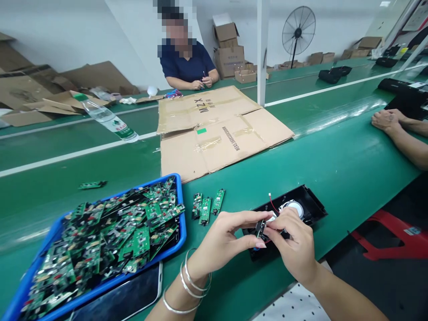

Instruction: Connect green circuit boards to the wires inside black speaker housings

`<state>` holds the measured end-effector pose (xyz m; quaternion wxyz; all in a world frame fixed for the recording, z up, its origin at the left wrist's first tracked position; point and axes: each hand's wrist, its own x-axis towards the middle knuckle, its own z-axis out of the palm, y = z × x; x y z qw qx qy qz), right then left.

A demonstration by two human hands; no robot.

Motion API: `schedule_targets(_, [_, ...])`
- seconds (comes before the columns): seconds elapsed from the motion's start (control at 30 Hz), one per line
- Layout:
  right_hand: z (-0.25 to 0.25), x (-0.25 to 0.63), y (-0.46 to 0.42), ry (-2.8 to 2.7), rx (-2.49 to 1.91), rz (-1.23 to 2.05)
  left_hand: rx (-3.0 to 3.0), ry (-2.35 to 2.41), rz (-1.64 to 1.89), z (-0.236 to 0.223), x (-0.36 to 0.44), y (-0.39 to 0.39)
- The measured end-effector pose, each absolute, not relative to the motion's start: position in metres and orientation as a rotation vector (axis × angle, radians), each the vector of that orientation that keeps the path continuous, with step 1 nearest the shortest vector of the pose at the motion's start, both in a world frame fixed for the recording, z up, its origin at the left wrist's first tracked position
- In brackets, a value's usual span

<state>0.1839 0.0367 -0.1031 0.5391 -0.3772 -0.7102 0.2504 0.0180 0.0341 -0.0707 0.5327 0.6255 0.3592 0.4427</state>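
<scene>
My left hand pinches a small circuit board on edge between thumb and fingers, above the near end of a black plastic housing. Close against it, my right hand is closed, its fingertips at the board's right side; what they grip is hidden. Inside the housing sits a round white speaker. A thin red wire with a white plug rises from the housing's far edge. Beyond my left hand, several green circuit boards lie on the green bench.
A blue tray heaped with circuit boards stands at left, a phone before it. Flattened cardboard and a water bottle lie farther back. One person sits opposite; another person's hands rest at right. A red stool stands below.
</scene>
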Motion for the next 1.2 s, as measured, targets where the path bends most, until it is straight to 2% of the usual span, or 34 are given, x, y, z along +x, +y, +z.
schedule_targets(0.27, [-0.090,0.181,0.033,-1.742,-0.869,0.461,1.362,0.736,1.122,-0.074,0.018,0.035])
schedule_targets(0.57, [-0.090,0.183,0.034,-1.735,-0.821,0.515,1.397,0.636,1.126,-0.077,0.018,0.037])
schedule_targets(0.93, [-0.089,0.187,0.027,-1.811,-0.809,0.560,1.632,0.797,1.052,-0.066,0.012,0.034])
schedule_targets(1.2, [-0.090,0.184,0.024,-1.818,-0.848,0.544,1.493,0.698,1.088,-0.071,0.012,0.034])
